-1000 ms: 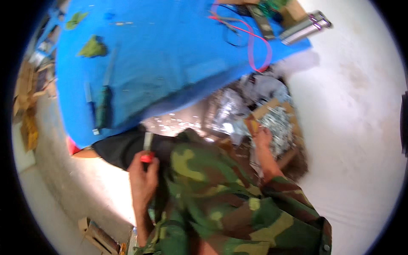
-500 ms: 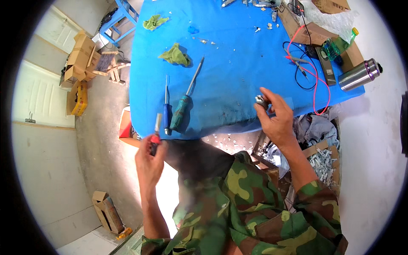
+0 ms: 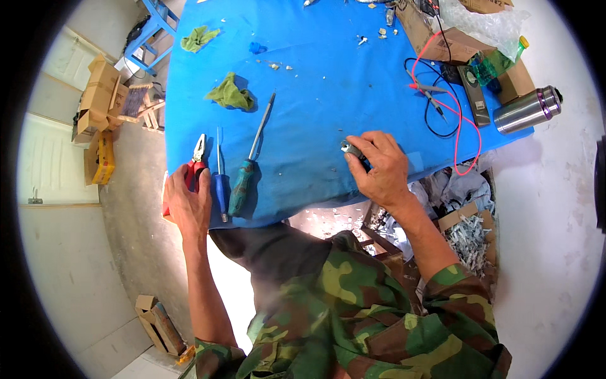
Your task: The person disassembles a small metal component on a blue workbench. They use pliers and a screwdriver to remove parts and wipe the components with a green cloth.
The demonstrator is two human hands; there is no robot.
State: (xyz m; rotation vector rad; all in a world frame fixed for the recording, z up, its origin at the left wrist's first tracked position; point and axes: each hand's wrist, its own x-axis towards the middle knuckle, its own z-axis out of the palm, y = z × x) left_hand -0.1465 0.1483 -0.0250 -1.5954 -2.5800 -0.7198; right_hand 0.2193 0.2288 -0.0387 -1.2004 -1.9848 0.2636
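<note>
At the table's left front corner my left hand has its fingers round the red handles of a pair of pliers, whose metal jaws point away from me over the cloth. Right beside it lie a thin blue-handled screwdriver and a larger green-handled screwdriver, shafts pointing away. My right hand pinches a small grey metal piece between thumb and fingers over the front of the table. The fingers partly cover this piece, so its exact kind does not show.
A blue cloth covers the table. Green rags and small scraps lie farther back. Red and black test leads, a steel flask and cartons stand at the right. Below is a box of shredded scraps.
My left hand has moved left and forward, taking the pliers to the table's left edge. My right hand has shifted left with the metal piece. The whole view has also shifted slightly.
</note>
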